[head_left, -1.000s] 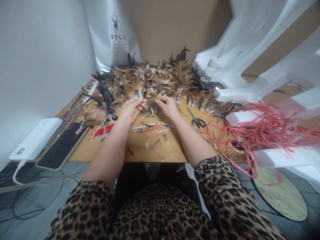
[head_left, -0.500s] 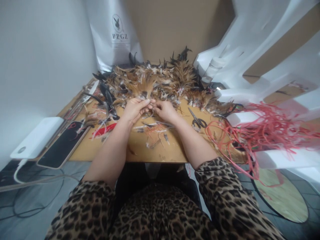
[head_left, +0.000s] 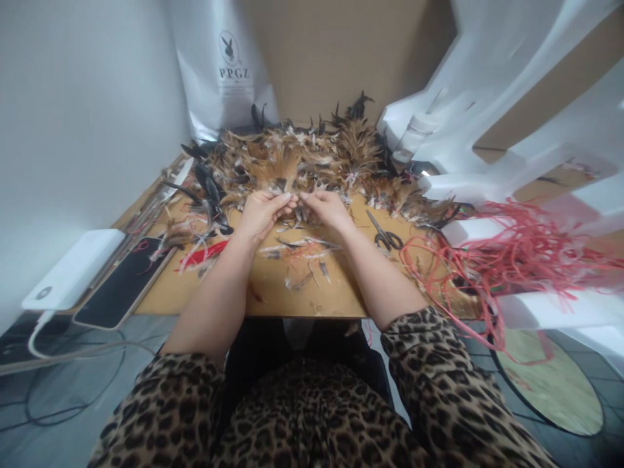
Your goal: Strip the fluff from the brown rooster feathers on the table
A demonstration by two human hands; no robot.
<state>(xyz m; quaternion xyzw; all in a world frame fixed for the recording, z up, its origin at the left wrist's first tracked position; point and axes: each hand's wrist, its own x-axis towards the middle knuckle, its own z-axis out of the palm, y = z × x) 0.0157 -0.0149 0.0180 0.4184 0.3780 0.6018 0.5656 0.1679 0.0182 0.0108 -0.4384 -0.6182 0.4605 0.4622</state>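
White power bank (head_left: 73, 270) far left, then my left hand (head_left: 260, 214) pinching a brown feather bundle (head_left: 283, 166) by its base over the tabletop (head_left: 302, 299), my right hand (head_left: 325, 209) just beside, can't tell if gripping, then scissors (head_left: 389, 240).

A small handcraft workplace was suggested by the bench (head_left: 292, 304), along whose far side brown and black feathers (head_left: 361, 146) were heaped. Scissors (head_left: 389, 239) were laid open-bladed or shut, which could not be told, and scraps (head_left: 305, 257) were scattered nearer. Reddish strips (head_left: 531, 253) were tangled at the right. Whether it was housed in a home or a workshop could not be determined.
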